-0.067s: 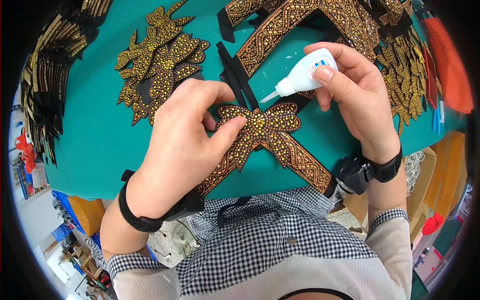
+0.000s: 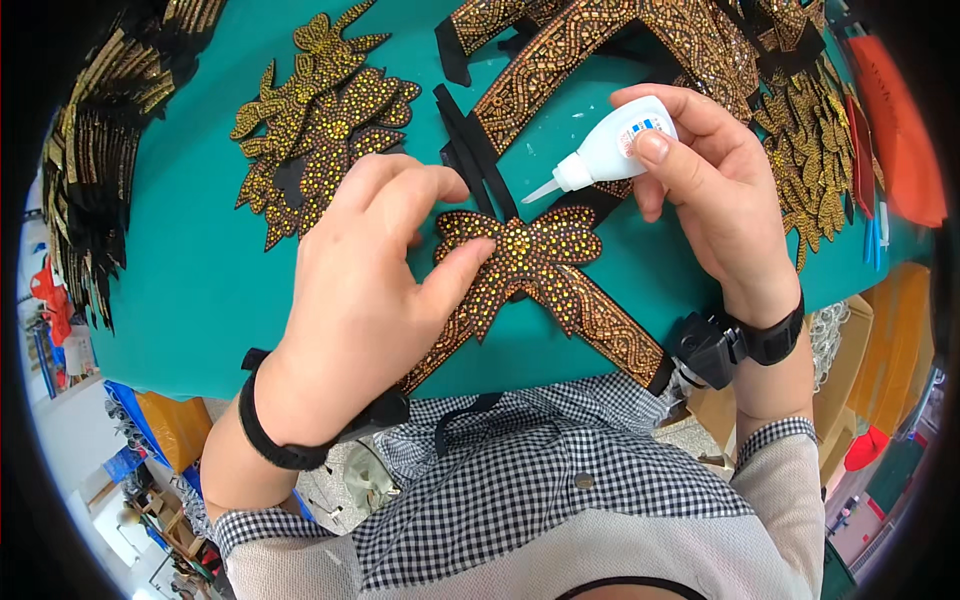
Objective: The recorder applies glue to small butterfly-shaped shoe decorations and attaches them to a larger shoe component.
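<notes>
A bow-shaped appliqué covered in gold studs lies across beaded trim bands on the green table. The bands spread from beneath it toward the table's near edge. My left hand is over the bow's left side, thumb tip by its centre and fingers apart; whether the thumb still touches is hard to tell. In my right hand a small white glue bottle is held between thumb and fingers, tilted with its thin nozzle pointing down and left, just above the bow. Black straps run upward behind the bow.
A heap of similar studded appliqués lies at the upper left, and another pile at the right. More beaded bands lie at the back. Gold-and-black strips hang at the far left. Red material sits at the right edge.
My left hand has shifted slightly left and its fingers have eased off the bow's left wing. The right hand and bottle have hardly moved.
</notes>
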Available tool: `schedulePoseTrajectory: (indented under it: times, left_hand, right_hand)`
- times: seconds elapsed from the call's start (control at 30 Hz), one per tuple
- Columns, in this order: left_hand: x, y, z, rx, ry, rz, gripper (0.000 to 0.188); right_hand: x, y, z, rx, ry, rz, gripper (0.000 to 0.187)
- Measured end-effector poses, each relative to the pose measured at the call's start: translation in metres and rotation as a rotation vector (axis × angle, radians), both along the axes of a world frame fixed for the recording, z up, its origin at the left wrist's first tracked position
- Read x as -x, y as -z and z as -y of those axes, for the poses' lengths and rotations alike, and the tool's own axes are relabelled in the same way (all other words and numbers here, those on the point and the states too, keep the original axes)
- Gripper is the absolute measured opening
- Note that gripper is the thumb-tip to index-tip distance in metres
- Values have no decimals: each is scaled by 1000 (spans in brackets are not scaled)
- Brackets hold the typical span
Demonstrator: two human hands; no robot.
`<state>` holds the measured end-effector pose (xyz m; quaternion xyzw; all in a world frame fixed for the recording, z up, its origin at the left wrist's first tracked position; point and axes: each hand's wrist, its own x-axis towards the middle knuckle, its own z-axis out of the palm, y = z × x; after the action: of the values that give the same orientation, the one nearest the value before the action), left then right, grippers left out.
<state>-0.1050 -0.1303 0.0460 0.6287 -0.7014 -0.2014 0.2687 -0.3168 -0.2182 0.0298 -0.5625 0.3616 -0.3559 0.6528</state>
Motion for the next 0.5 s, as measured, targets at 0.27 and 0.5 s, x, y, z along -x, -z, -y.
schedulePoseTrajectory:
  times: [0.27, 0.5]
  left_hand:
    - [11, -4, -14, 76, 368, 181, 35]
    - [11, 0, -20, 27, 345, 193, 37]
  right_hand:
    - [1, -3, 0, 23, -2, -23, 33]
    - [1, -3, 0, 37, -27, -19, 33]
